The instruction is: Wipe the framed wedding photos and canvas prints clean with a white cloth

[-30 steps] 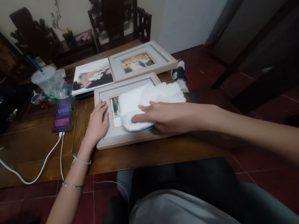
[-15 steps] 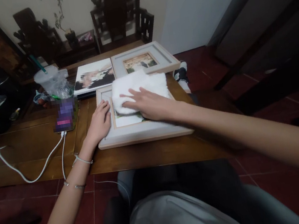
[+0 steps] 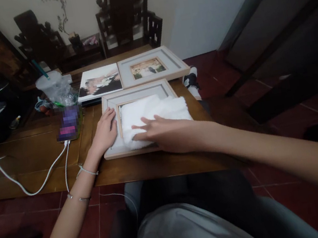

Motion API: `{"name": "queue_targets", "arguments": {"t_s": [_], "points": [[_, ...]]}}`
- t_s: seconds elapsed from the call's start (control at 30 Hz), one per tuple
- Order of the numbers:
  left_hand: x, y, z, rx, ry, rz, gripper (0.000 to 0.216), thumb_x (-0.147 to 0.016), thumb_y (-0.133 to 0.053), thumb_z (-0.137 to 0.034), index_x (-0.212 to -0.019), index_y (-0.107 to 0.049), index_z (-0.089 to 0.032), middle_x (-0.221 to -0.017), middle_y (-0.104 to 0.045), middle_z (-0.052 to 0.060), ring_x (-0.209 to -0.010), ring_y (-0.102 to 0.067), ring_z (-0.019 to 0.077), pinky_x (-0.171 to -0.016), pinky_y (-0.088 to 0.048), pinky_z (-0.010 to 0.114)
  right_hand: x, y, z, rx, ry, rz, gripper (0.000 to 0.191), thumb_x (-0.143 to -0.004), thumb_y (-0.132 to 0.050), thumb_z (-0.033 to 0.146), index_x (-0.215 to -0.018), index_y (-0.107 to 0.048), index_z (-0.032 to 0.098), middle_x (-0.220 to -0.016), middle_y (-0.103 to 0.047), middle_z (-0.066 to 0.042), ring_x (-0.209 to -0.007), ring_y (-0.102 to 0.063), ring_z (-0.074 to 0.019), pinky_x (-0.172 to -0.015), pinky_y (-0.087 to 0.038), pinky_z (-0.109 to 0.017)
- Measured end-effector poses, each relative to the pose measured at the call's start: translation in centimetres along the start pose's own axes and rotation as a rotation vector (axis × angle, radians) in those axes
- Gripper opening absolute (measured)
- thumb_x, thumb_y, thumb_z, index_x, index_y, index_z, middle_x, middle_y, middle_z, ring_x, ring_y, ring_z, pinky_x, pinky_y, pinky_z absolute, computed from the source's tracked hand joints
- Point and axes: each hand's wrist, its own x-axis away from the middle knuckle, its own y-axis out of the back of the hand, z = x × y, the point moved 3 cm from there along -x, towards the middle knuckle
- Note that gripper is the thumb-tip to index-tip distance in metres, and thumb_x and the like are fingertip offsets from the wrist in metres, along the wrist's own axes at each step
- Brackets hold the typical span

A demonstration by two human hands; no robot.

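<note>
A light wooden picture frame (image 3: 138,88) lies flat on the table, close to its front edge. My left hand (image 3: 105,129) rests flat on the frame's left border, fingers stretched forward. Under my right hand (image 3: 164,132) is a folded white towel (image 3: 151,110), pressed down over the middle and front right of the frame. The thumb and fingers of that hand are spread across the towel and hold it against the glass. Most of the picture inside is covered by the towel.
Behind lie a second picture frame (image 3: 173,57) and a white-edged photo panel (image 3: 99,70). Left are a phone (image 3: 70,123) with white charging cables (image 3: 31,192) and a plastic cup (image 3: 49,80) with a straw. Carved chairs (image 3: 126,14) stand beyond the wooden table (image 3: 143,168).
My right hand has slid the towel toward me, from the back of the frame to its front edge. The frame's back border now shows. My left hand has stayed in place.
</note>
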Motion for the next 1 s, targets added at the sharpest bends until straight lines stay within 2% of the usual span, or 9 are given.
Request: {"name": "queue_targets", "arguments": {"t_s": [0.13, 0.23, 0.4, 0.5, 0.6, 0.7, 0.77, 0.87, 1.0], "points": [[0.0, 0.0, 0.0, -0.011, -0.007, -0.005, 0.046, -0.096, -0.042, -0.02, -0.137, -0.061, -0.013, -0.15, -0.058, 0.014, -0.147, -0.044, 0.0276, -0.125, -0.032, 0.053, 2.2, -0.1, 2.4, -0.032, 0.131, -0.037, 0.066, -0.08, -0.049, -0.003, -0.14, -0.058, 0.023, -0.155, -0.049, -0.012, -0.138, -0.049, -0.0379, -0.105, -0.047, -0.054], [0.0, -0.1, 0.1, -0.003, 0.0, -0.013, 0.046, -0.098, -0.039, -0.021, -0.136, -0.061, -0.01, -0.149, -0.058, 0.015, -0.147, -0.045, 0.0273, -0.125, -0.032, 0.052, 1.7, -0.7, 2.8, -0.002, 0.131, -0.091, 0.066, -0.082, -0.048, -0.003, -0.143, -0.056, 0.02, -0.158, -0.046, -0.014, -0.139, -0.046, -0.0399, -0.106, -0.045, -0.058], [0.2, 0.3, -0.4, 0.093, 0.003, -0.086, 0.046, -0.106, -0.033, -0.036, -0.141, -0.058, -0.019, -0.15, -0.058, 0.012, -0.144, -0.049, 0.0248, -0.123, -0.034, 0.05, -2.0, -1.2, 0.0, 0.071, -0.008, -0.121, 0.064, -0.086, -0.041, -0.005, -0.143, -0.058, 0.019, -0.163, -0.036, -0.015, -0.148, -0.031, -0.0457, -0.108, -0.038, -0.068], [0.3, 0.7, -0.8, 0.143, 0.004, -0.12, 0.052, -0.107, -0.029, -0.044, -0.146, -0.051, -0.018, -0.154, -0.053, 0.015, -0.145, -0.047, 0.0256, -0.124, -0.032, 0.049, -4.9, -0.2, -2.5, 0.154, -0.085, -0.18, 0.063, -0.09, -0.035, -0.005, -0.146, -0.055, 0.017, -0.165, -0.033, -0.017, -0.15, -0.027, -0.0456, -0.11, -0.035, -0.07], [0.4, 0.9, -0.9, 0.158, 0.019, -0.141, 0.056, -0.107, -0.028, -0.049, -0.151, -0.046, -0.019, -0.159, -0.047, 0.014, -0.149, -0.042, 0.0257, -0.125, -0.029, 0.048, -7.8, 1.0, -4.5, 0.206, -0.14, -0.29, 0.059, -0.093, -0.038, -0.002, -0.145, -0.055, 0.017, -0.164, -0.033, -0.017, -0.15, -0.025, -0.0457, -0.111, -0.031, -0.071], [0.3, 0.9, -0.8, 0.163, 0.035, -0.157, 0.059, -0.107, -0.026, -0.053, -0.153, -0.044, -0.02, -0.161, -0.044, 0.013, -0.15, -0.04, 0.0255, -0.127, -0.025, 0.047, -9.6, 1.2, -4.9, 0.2, -0.147, -0.285, 0.053, -0.095, -0.038, 0.001, -0.14, -0.06, 0.017, -0.162, -0.038, -0.016, -0.149, -0.027, -0.0459, -0.111, -0.03, -0.072], [0.3, 0.9, -0.9, 0.177, 0.041, -0.156, 0.062, -0.106, -0.025, -0.054, -0.152, -0.044, -0.018, -0.16, -0.045, 0.014, -0.15, -0.04, 0.0258, -0.127, -0.025, 0.047, -9.6, 0.8, -4.2, 0.198, -0.103, -0.244, 0.053, -0.095, -0.035, 0.001, -0.139, -0.061, 0.016, -0.162, -0.039, -0.015, -0.149, -0.029, -0.0446, -0.11, -0.032, -0.071], [0.3, 0.8, -1.0, 0.208, 0.059, -0.15, 0.065, -0.106, -0.022, -0.055, -0.151, -0.046, -0.014, -0.159, -0.046, 0.016, -0.149, -0.041, 0.0261, -0.126, -0.027, 0.046, -7.8, 0.3, -2.0, 0.211, 0.009, -0.214, 0.052, -0.096, -0.032, 0.001, -0.136, -0.063, 0.016, -0.161, -0.041, -0.013, -0.147, -0.033, -0.0425, -0.109, -0.036, -0.067], [0.3, 0.7, -1.0, 0.23, 0.096, -0.146, 0.061, -0.107, -0.02, -0.051, -0.149, -0.048, -0.017, -0.159, -0.047, 0.013, -0.149, -0.042, 0.0245, -0.126, -0.028, 0.045, -4.0, -0.1, 0.8, 0.179, 0.153, -0.111, 0.046, -0.093, -0.042, 0.003, -0.132, -0.064, 0.016, -0.158, -0.046, -0.013, -0.145, -0.036, -0.0424, -0.108, -0.038, -0.065]]}}
